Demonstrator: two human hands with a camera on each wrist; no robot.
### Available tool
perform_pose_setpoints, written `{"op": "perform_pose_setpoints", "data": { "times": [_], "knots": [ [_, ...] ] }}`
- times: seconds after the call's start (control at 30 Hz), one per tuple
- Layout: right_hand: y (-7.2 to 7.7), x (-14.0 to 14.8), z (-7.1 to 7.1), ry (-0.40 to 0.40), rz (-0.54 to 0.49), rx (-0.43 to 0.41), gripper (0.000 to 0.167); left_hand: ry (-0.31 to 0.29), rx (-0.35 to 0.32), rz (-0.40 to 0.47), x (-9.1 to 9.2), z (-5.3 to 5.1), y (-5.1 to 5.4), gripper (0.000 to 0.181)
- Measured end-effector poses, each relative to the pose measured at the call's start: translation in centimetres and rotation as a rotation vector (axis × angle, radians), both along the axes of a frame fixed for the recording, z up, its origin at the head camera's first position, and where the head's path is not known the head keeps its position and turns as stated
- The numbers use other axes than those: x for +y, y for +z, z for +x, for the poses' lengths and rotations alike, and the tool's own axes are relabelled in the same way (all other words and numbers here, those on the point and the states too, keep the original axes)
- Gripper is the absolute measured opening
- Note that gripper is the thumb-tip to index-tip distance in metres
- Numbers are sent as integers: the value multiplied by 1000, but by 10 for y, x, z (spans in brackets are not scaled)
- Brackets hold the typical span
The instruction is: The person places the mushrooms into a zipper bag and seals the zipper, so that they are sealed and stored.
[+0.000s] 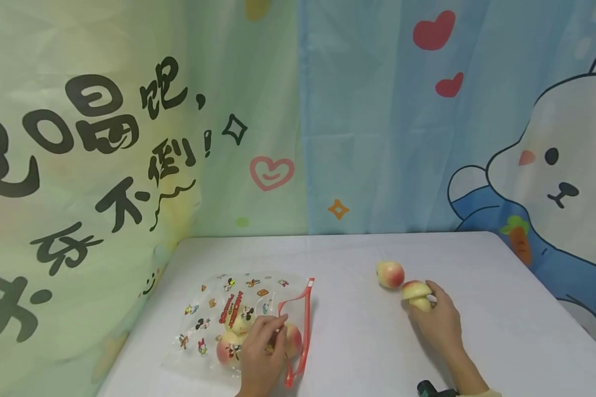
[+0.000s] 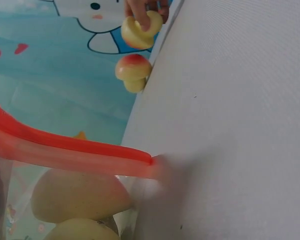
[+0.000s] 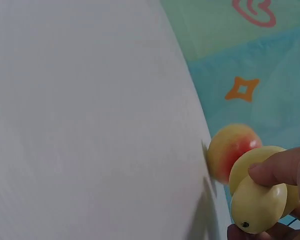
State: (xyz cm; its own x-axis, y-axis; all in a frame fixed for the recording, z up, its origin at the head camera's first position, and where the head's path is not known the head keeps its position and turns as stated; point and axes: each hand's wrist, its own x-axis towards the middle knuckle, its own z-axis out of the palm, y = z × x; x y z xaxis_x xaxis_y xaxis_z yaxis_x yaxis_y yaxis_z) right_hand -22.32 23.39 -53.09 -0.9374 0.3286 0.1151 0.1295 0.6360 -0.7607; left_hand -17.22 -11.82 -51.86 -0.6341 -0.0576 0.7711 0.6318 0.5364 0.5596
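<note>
On the left of the table lies a clear zip bag point(image 1: 206, 309) with cartoon prints and a red zipper edge point(image 1: 306, 325). Several yellow-and-red toy mushrooms point(image 1: 227, 348) show through its plastic. My left hand point(image 1: 263, 353) pinches the bag's upper lip near the zipper, which gapes. To the right, my right hand point(image 1: 439, 320) grips a toy mushroom point(image 1: 417, 292), its thumb across the stem point(image 3: 260, 202) in the right wrist view. Just beyond it stands another toy mushroom point(image 1: 390, 274), also seen in the left wrist view beside the held one.
A white cloth covers the table point(image 1: 347, 342). Behind it hangs a printed curtain point(image 1: 357, 110) with hearts, writing and a white cartoon animal. A dark device point(image 1: 429, 389) sits at my right wrist.
</note>
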Motion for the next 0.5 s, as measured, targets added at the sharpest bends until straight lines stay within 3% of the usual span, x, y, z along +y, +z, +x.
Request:
{"op": "perform_pose_setpoints", "data": {
  "times": [0.13,0.3,0.5],
  "knots": [
    [3,-18,9,22,-32,36,75,6,3,-5,0,0,-2,28],
    [8,-48,18,122,-120,24,74,-7,-36,5,-1,1,-2,21],
    [16,-90,27,229,-203,19,73,2,-33,1,0,1,1,33]
  ]
}}
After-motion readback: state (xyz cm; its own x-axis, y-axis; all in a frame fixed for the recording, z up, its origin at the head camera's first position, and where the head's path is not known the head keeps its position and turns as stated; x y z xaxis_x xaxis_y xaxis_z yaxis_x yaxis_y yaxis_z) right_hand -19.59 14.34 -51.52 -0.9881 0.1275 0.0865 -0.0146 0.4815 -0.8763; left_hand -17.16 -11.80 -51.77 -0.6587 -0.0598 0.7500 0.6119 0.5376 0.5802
